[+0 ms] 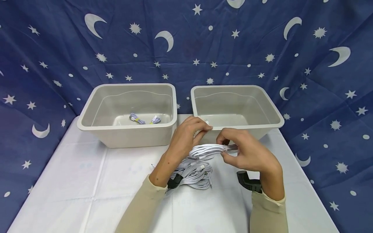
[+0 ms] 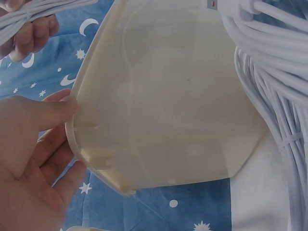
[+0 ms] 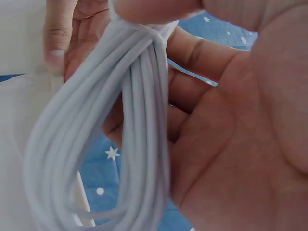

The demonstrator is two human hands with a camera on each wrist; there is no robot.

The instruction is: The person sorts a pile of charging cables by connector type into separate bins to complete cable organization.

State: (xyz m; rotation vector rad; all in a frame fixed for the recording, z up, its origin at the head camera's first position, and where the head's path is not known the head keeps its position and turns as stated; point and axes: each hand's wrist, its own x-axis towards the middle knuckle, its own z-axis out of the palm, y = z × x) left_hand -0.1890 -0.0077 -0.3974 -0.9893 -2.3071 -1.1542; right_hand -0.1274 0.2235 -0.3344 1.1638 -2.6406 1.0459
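My right hand pinches a coiled bundle of white cable between thumb and fingers, in front of the right bin. Up close in the right wrist view, the loops of the cable bundle hang down from a gathered spot under the thumb. My left hand is at the near left rim of the right bin, its fingers loosely bent with no cable between them. Whether it touches the rim I cannot tell. Below the hands lies a pile of tied white cables, partly hidden by the left wrist.
To the left stands a second grey bin, holding two small lilac cable bundles with yellow ties. Both bins are on a white cloth-covered table. A blue curtain with moons and stars hangs behind and along the sides.
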